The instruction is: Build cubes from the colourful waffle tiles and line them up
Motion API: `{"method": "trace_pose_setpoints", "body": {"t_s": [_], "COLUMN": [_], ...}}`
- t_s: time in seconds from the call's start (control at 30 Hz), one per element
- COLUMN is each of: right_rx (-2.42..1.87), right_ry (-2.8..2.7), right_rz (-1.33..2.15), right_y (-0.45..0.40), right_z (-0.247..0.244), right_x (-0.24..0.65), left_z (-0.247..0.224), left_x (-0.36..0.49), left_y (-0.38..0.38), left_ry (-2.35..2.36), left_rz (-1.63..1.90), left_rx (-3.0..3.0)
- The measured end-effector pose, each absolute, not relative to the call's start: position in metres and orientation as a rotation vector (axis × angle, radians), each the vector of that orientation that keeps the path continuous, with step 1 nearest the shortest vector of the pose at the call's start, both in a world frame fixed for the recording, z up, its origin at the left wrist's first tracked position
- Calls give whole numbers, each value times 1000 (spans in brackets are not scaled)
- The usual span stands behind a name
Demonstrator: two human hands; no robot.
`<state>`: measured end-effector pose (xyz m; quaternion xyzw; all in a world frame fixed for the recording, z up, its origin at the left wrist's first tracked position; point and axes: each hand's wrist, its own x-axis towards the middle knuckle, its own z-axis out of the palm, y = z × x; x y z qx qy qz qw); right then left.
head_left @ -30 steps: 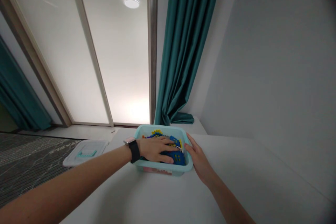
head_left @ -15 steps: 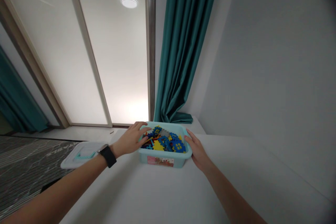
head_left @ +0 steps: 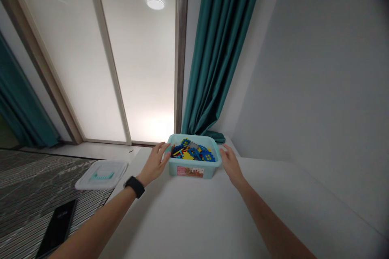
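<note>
A light teal plastic box (head_left: 209, 170) stands upright on the white table, its top uncovered and a picture label on its front. Inside lie several blue, yellow, red and grey toy building pieces (head_left: 194, 153). My left hand (head_left: 155, 162), with a dark watch on its wrist, is at the box's left side, fingers spread by the rim. Beside the right rim is my right hand (head_left: 231, 164), its fingers apart and nothing in them. Whether the fingertips still touch the box is hard to tell.
A clear lid (head_left: 88, 180) with a teal handle lies left of the white table (head_left: 188, 218), on a striped dark surface (head_left: 30, 194). Nearer is a black phone (head_left: 59, 226). Behind the box hang a green curtain (head_left: 215, 60) and frosted sliding doors (head_left: 146, 68).
The box has moved back on the table, toward the curtain. My left hand has come off the inside edge to the box's side, and my right hand has loosened from the rim.
</note>
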<state>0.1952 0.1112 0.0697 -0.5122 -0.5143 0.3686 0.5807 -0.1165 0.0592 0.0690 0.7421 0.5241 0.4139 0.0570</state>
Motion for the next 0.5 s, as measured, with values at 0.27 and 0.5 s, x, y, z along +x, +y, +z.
{"method": "trace_pose_setpoints", "body": {"t_s": [0.27,0.5], "right_rx": [-931,-660], "right_ry": [-1723,-2160], "right_rz": [508,829], "right_y": [11,-28], "right_z": [58,14], "right_x": [138,51], "left_z": [62,22], "left_x": [-148,-259], "left_y": [2,-61], "left_ry": [1753,2275], "left_rz": [1214,937], "left_rx": [2268,1983]}}
